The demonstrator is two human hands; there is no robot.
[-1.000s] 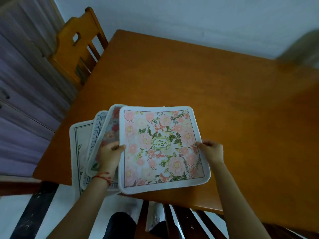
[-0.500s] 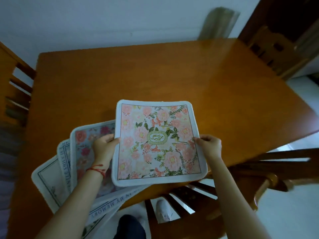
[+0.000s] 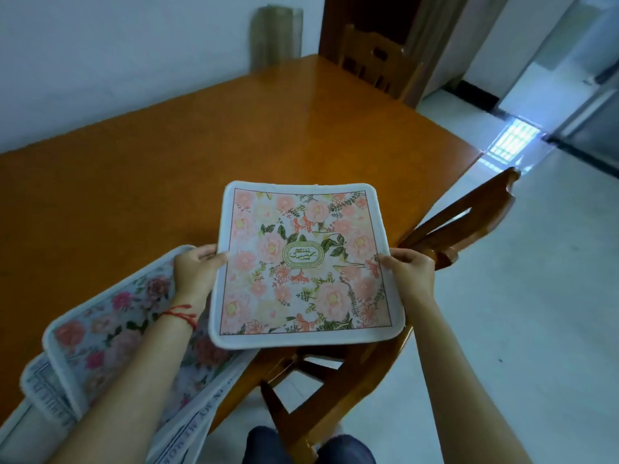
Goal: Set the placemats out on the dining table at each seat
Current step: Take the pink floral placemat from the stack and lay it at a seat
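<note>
A single head-worn wide-angle camera looks forward and steeply down over the glossy orange-brown wooden worktop point(image 3: 167, 182). Both forearms enter close from the bottom edge.

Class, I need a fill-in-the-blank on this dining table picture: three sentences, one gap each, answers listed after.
1. Both hands hold the top placemat, which is printed with pink ____.
2. The left hand wears a ____ string at the wrist.
3. The near chair and the table are made of ____.

Missing words: flowers; red; wood
</note>
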